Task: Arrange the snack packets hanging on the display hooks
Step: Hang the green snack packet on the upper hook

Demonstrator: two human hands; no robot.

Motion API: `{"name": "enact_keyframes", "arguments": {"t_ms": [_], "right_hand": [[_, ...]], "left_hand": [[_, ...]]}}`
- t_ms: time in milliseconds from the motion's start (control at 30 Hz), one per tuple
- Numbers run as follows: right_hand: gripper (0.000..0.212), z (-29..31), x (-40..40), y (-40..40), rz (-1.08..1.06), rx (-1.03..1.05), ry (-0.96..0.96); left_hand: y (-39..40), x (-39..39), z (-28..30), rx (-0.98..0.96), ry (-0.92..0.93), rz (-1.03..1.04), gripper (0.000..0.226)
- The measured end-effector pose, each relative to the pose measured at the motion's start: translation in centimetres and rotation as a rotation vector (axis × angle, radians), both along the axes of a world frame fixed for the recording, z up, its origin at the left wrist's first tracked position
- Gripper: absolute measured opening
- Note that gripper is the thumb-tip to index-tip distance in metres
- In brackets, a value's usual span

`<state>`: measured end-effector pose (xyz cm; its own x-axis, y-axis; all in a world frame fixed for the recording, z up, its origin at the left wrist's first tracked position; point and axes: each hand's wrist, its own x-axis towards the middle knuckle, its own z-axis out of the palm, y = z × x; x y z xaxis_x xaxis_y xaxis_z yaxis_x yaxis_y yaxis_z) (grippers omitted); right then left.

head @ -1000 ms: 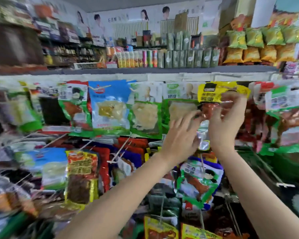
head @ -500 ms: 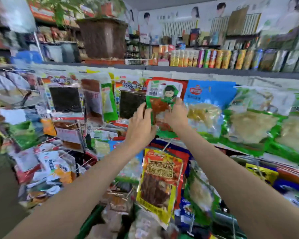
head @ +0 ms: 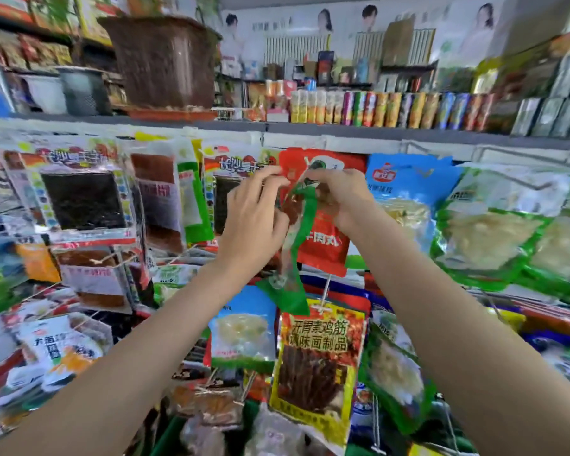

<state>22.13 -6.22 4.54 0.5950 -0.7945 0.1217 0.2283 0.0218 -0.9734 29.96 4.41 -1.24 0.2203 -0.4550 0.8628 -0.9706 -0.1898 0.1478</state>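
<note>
Up at the top row, your two hands meet on a green-edged snack packet [head: 301, 225], which hangs twisted, nearly edge-on to you, in front of a red packet [head: 323, 248] whose white characters are only half legible. Your left hand [head: 255, 218] reaches in from seven o'clock, fingers curled, thumb and forefinger pinched near the packet's top edge at about ten o'clock of it; whether they actually grip the film I can't quite tell through the blur. Your right hand [head: 338, 199] comes from five o'clock and pinches the packet's top at its one o'clock corner.

At six o'clock below hangs a yellow-bordered packet [head: 316, 366] printed 开胃素鸡筋 调味面制品, dark brown strips showing in its window. At its nine o'clock hangs a blue-topped packet [head: 242, 330] holding pale shreds. At three o'clock of your hands a blue packet [head: 408, 185] carries a red oval logo, then green-bordered packets [head: 487, 232] of pale shredded food. At nine o'clock, clear packets [head: 83, 199] frame dark sheets. On the shelf [head: 343, 128] at twelve o'clock stands a row of coloured tubes [head: 392, 110].
</note>
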Motion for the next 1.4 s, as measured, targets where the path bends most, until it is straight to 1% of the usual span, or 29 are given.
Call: {"name": "enact_keyframes", "arguments": {"t_ms": [67, 100, 133, 167, 233, 300, 367, 433, 500, 567, 600, 633, 667, 700, 767, 800, 833, 867, 933, 967, 1033, 1100, 1200, 1233, 1267, 1300, 1333, 1400], "right_hand": [[0.009, 0.7, -2.5, 1.2, 0.091, -0.039, -0.021], [0.009, 1.0, -4.0, 1.5, 0.135, -0.103, 0.000], [0.020, 1.2, -5.7, 1.6, 0.168, -0.180, 0.022], [0.026, 1.4, -7.6, 1.7, 0.189, -0.242, 0.040], [0.015, 1.8, -11.5, 1.3, 0.167, -0.307, 0.033], [0.005, 2.3, -15.8, 0.5, 0.103, -0.374, 0.064], [0.008, 2.6, -20.1, -0.7, 0.053, -0.464, 0.142], [0.011, 2.9, -24.9, -2.0, -0.029, -0.478, 0.160], [0.012, 2.6, -29.6, -3.7, -0.150, -0.429, 0.079], [0.013, 1.9, -34.2, -5.8, -0.283, -0.372, -0.010], [0.015, 1.3, -36.3, -7.1, -0.352, -0.358, -0.035], [0.015, 0.8, -38.4, -8.2, -0.442, -0.334, -0.050], [0.009, 0.1, -40.6, -9.6, -0.533, -0.312, -0.057], [0.008, -0.4, -42.7, -10.9, -0.618, -0.293, -0.064], [0.014, -1.6, -47.2, -13.7, -0.699, -0.269, -0.061], [0.021, -2.3, -49.4, -15.0, -0.733, -0.247, -0.050], [0.028, -2.7, -51.6, -16.2, -0.768, -0.220, -0.052], [0.029, -3.2, -53.6, -17.2, -0.791, -0.192, -0.086], [0.015, -3.7, -57.1, -19.2, -0.845, -0.153, -0.165], [0.015, -3.6, -58.4, -20.1, -0.877, -0.140, -0.188], [0.033, -2.8, -60.2, -22.1, -0.919, -0.129, -0.189], [0.041, -2.0, -61.0, -23.9, -0.933, -0.129, -0.174], [0.042, -1.2, -61.1, -26.1, -0.914, -0.111, -0.146], [0.040, -1.2, -61.0, -26.7, -0.902, -0.113, -0.131], [0.033, -1.0, -60.8, -27.0, -0.900, -0.109, -0.119], [0.020, -1.0, -60.6, -27.2, -0.895, -0.098, -0.118], [0.012, -1.1, -60.4, -27.7, -0.897, -0.071, -0.114], [0.021, -1.4, -60.2, -28.3, -0.897, -0.045, -0.109]], "left_hand": [[-0.3, -1.3, 0.8, -0.085, 0.004, -0.080, 0.039], [-0.5, -2.2, 1.3, -0.128, 0.013, -0.129, 0.040], [-0.7, -3.4, 1.6, -0.163, 0.024, -0.182, 0.040], [-1.0, -4.7, 1.9, -0.189, 0.031, -0.234, 0.040], [-2.1, -7.6, 2.5, -0.213, 0.010, -0.336, 0.039], [-3.9, -10.9, 3.2, -0.195, 0.006, -0.442, 0.038], [-6.1, -14.3, 4.1, -0.188, 0.022, -0.523, 0.039], [-8.6, -18.0, 5.1, -0.181, 0.080, -0.581, 0.040], [-10.9, -21.9, 5.9, -0.042, 0.250, -0.654, 0.034], [-13.6, -26.0, 6.2, 0.100, 0.488, -0.796, 0.017], [-15.1, -28.1, 6.3, 0.109, 0.559, -0.850, 0.007], [-16.5, -30.1, 6.3, 0.096, 0.561, -0.876, 0.008], [-18.1, -32.1, 6.3, 0.094, 0.536, -0.892, 0.011], [-19.6, -34.3, 6.1, 0.108, 0.518, -0.899, 0.009], [-22.4, -38.9, 5.7, 0.161, 0.521, -0.910, 0.003], [-23.8, -41.3, 5.5, 0.173, 0.526, -0.912, 0.003], [-25.2, -43.5, 5.2, 0.179, 0.527, -0.912, 0.006], [-26.5, -45.7, 4.9, 0.180, 0.518, -0.913, 0.009], [-28.6, -49.9, 4.8, 0.150, 0.496, -0.902, 0.013], [-29.5, -51.7, 5.2, 0.127, 0.476, -0.887, 0.014], [-31.1, -54.5, 6.1, 0.083, 0.429, -0.832, 0.015], [-32.9, -56.0, 6.9, 0.065, 0.416, -0.773, 0.015], [-35.3, -56.6, 7.5, 0.078, 0.435, -0.682, 0.014], [-36.0, -56.6, 7.6, 0.090, 0.434, -0.647, 0.014], [-36.6, -56.5, 7.6, 0.101, 0.426, -0.613, 0.015], [-37.2, -56.4, 7.6, 0.114, 0.417, -0.585, 0.015], [-37.6, -56.2, 7.5, 0.124, 0.410, -0.561, 0.014], [-38.4, -56.0, 7.2, 0.154, 0.402, -0.516, 0.014]]}}
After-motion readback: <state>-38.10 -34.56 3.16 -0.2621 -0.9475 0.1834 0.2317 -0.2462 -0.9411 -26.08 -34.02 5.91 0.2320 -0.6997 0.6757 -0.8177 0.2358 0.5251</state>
